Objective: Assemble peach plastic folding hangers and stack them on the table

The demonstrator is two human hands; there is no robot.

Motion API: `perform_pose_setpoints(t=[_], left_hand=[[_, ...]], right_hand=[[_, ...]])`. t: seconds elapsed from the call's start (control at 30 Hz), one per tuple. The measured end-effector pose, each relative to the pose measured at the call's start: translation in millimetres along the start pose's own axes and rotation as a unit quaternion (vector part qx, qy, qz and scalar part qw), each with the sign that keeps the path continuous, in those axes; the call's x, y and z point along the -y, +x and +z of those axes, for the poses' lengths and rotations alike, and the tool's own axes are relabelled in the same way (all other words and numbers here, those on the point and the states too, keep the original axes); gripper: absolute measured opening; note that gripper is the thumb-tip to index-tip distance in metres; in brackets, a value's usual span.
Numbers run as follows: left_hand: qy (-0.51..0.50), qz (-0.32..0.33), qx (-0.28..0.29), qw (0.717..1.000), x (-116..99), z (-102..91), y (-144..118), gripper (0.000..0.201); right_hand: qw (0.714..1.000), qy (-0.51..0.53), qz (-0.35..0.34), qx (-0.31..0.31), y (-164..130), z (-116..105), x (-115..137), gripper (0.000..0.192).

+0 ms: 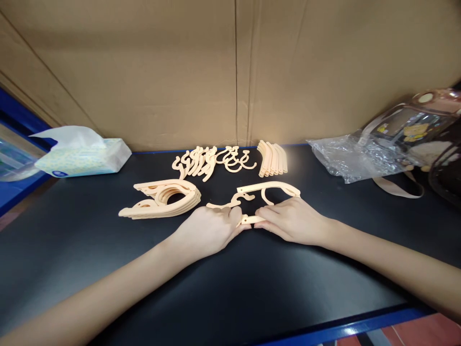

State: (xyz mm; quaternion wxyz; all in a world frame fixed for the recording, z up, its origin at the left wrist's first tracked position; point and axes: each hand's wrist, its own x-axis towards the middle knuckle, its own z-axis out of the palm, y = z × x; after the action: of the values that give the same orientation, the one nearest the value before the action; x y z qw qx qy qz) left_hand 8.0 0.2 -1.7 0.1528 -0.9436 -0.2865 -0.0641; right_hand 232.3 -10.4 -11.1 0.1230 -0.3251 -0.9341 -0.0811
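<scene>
**Peach hanger bits everywhere, both hands busy**

Blk table [230, 298] under the lot from where I'm stood; nested stack of hangers [169, 210] over on the L, prob piled to save room; R hand [295, 218] closed round the near arm [254, 219] of an open frame [266, 186], mid-table; L hand [209, 230] pinched tight at that arm's tip, prob steadying it, tho can't tell what else it's got; at the back, hooked arms [196, 161], curved tubes [271, 161] & loose hooks [232, 157] grouped by type, prob so they don't mix; one notched piece [236, 199] just behind L hand.
</scene>
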Motion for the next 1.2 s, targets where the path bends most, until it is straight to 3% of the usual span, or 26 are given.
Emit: perform_pose_setpoints(t=[0.4, 0.83, 1.2], left_hand=[[0.088, 0.040, -0.047, 0.994, 0.1, -1.2, 0.0, 0.029], [0.001, 0.041, -0.067, 0.997, 4.0, 1.5, -0.3, 0.029], [0.058, 0.053, -0.118, 0.990, 2.5, 0.1, -0.1, 0.028]], right_hand=[[0.988, 0.101, 0.057, 0.100, 1.4, -5.9, 0.0, 0.038], [0.991, 0.046, 0.057, 0.109, 0.2, -9.8, 2.8, 0.040], [0.995, 0.007, 0.041, 0.085, -1.2, -10.8, 7.2, 0.044]])
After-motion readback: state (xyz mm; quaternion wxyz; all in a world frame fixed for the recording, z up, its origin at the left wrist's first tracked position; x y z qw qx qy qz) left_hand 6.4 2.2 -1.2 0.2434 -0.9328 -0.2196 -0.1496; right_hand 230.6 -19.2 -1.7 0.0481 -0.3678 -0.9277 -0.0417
